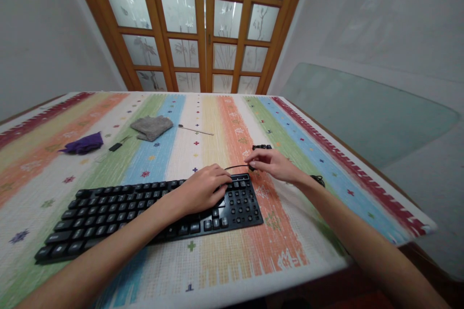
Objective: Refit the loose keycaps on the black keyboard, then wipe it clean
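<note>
A black keyboard [123,212] lies at a slant across the near part of the table. On its number pad [241,205] the keycaps are off and the bare switches show. My left hand [206,186] rests on the keyboard just left of the number pad, fingers bent over it and pressing it down. Past the keyboard's top right corner, my right hand [271,164] pinches a small black piece [251,167], mostly covered by the fingertips. A thin black cable [235,167] runs from the keyboard's back edge towards those fingers. Small black loose pieces [261,147], likely keycaps, lie just beyond my right hand.
On the striped tablecloth [174,270] lie a purple cloth [85,143], a small black-ended tool [116,146], a grey cloth [151,127] and a thin brush [195,130]. A coiled black cable [318,180] sits behind my right forearm. Wood-framed glass doors [206,34] stand beyond the table.
</note>
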The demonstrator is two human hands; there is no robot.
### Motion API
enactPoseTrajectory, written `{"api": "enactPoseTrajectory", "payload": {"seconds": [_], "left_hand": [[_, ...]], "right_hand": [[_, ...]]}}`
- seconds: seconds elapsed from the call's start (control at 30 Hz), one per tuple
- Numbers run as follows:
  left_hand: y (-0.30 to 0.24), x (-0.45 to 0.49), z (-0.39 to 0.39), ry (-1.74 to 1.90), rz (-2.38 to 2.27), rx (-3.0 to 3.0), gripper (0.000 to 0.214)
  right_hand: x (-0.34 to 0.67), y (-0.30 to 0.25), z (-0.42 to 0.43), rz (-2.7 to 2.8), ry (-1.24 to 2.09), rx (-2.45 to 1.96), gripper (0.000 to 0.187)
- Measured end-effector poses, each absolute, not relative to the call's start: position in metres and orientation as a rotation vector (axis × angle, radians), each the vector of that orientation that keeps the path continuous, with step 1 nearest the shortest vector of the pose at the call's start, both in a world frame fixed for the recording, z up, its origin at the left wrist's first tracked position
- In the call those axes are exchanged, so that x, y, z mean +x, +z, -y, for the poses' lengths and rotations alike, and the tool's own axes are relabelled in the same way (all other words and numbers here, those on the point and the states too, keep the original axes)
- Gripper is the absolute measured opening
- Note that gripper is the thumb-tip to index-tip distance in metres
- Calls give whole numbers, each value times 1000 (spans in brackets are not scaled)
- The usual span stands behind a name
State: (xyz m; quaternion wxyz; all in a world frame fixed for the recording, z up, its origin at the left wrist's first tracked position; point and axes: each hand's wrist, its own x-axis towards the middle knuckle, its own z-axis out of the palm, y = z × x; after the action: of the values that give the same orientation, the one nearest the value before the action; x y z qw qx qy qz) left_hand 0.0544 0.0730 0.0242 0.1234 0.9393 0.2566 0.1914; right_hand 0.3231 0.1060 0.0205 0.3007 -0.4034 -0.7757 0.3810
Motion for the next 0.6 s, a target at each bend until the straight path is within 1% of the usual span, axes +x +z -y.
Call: {"api": "enactPoseTrajectory", "payload": {"seconds": [0.17, 0.6], "left_hand": [[24, 60, -71, 544, -759, 2745, 21], [18, 65, -72, 587, -760, 2746, 20]], "right_hand": [[315, 5, -78, 2044, 1082, -992, 14], [315, -3, -65, 2051, 892, -1013, 10]]}}
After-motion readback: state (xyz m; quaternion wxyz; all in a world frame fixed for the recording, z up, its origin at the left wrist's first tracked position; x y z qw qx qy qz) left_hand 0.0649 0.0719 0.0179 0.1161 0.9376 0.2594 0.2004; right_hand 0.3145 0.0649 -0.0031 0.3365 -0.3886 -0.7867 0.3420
